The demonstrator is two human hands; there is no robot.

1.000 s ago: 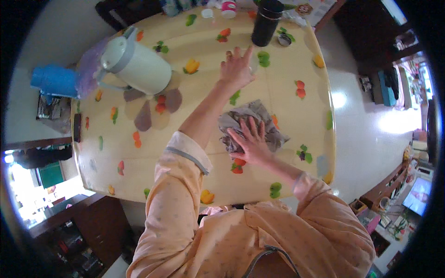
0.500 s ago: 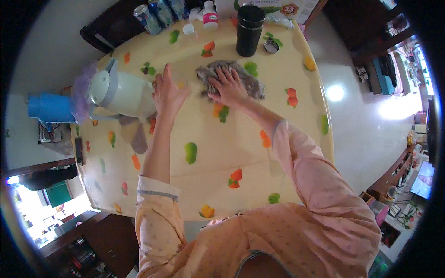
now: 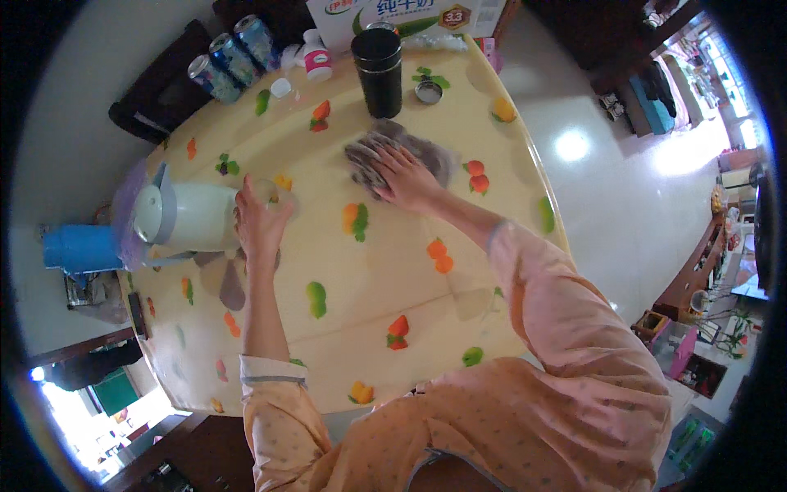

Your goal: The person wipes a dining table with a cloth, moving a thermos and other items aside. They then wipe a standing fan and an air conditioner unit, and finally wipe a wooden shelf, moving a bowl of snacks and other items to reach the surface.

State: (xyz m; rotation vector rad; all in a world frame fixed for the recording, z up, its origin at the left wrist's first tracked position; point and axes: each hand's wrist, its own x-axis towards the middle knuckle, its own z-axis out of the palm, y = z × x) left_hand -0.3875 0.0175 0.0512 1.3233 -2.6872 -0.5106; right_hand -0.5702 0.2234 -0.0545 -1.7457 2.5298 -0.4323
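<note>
My right hand (image 3: 407, 180) lies over a crumpled grey-brown cloth (image 3: 433, 156), its fingers stretched close together and pressing it to the table. Behind the cloth stands a black tumbler (image 3: 379, 78), with a small round metal lid (image 3: 428, 92) lying to its right. At the left, my left hand (image 3: 261, 223) is curled round a clear glass (image 3: 267, 191), of which little more than the rim shows. Just left of that hand is a pale green and white kettle (image 3: 197, 215), partly covered by the fingers.
A fruit-print cover (image 3: 361, 287) lies on the table. At the back are several cans (image 3: 235, 59), a white bottle (image 3: 317, 57) with a pink label, a white cap (image 3: 281, 87) and a carton (image 3: 336, 18). A blue container (image 3: 82, 248) stands beyond the kettle.
The whole view has shifted, so the table's things sit further left. Against the printed fruit, my right hand and the cloth have slid right. My left hand stays beside the kettle with the glass.
</note>
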